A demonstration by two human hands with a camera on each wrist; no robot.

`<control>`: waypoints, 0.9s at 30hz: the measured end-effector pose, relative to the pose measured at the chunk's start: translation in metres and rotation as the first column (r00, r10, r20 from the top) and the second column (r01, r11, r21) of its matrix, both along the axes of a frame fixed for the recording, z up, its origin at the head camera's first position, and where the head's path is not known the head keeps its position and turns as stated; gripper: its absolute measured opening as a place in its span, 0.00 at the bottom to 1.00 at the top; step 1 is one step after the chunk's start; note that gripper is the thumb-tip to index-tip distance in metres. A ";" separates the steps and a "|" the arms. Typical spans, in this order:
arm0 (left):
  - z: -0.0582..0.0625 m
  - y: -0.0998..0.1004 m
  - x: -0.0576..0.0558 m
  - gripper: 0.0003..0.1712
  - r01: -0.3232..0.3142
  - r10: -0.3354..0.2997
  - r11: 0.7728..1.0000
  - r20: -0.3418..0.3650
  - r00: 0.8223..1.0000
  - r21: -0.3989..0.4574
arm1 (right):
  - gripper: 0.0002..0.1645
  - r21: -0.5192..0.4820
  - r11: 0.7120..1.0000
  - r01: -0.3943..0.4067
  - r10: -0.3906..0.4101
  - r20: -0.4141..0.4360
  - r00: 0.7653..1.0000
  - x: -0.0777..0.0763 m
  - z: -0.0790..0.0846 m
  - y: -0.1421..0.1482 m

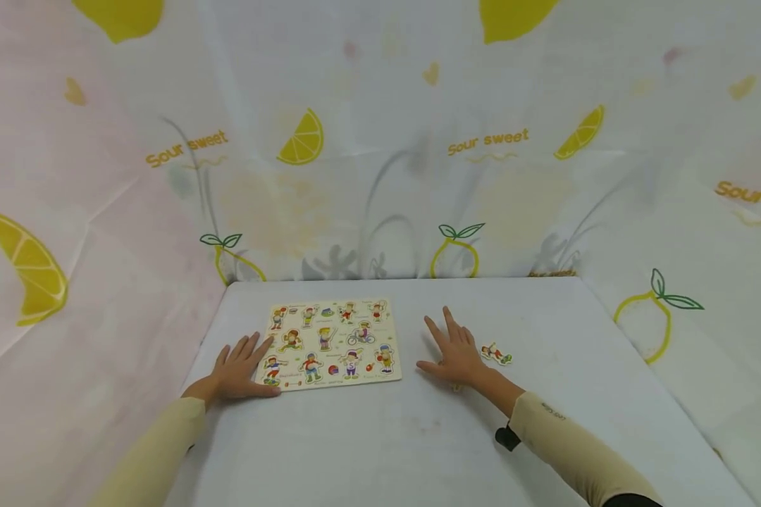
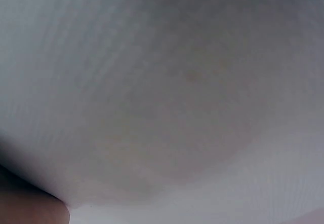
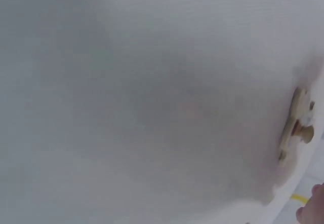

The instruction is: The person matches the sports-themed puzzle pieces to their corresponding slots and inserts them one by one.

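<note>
A pale puzzle board (image 1: 336, 358) with pictures of children at sports lies flat on the table. My left hand (image 1: 237, 372) rests at its left edge, fingers extended and thumb by the lower left corner. To the board's right, apart from it, my right hand (image 1: 456, 358) is spread with nothing in its grasp. Just right of that hand lies a puzzle piece (image 1: 497, 353) shaped like a figure. Part of another small piece (image 1: 456, 387) peeks out beneath the right hand. The right wrist view shows a wooden piece with a knob (image 3: 298, 125). Only a bit of skin (image 2: 33, 209) shows in the left wrist view.
A white cloth covers the table (image 1: 368, 451). Lemon-patterned fabric (image 1: 380, 176) rises behind it and on both sides. A small black object (image 1: 507, 438) sits at the right sleeve's cuff.
</note>
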State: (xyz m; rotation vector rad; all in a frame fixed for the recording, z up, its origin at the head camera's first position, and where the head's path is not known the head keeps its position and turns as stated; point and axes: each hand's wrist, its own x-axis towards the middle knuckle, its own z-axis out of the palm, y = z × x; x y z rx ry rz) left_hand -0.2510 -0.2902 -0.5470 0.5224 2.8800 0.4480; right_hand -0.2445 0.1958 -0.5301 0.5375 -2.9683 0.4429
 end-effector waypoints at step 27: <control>-0.004 0.000 0.001 0.72 -0.021 0.021 1.000 0.005 1.000 0.011 | 0.18 -0.259 0.950 0.173 -0.225 -0.188 0.956 0.037 -0.018 0.016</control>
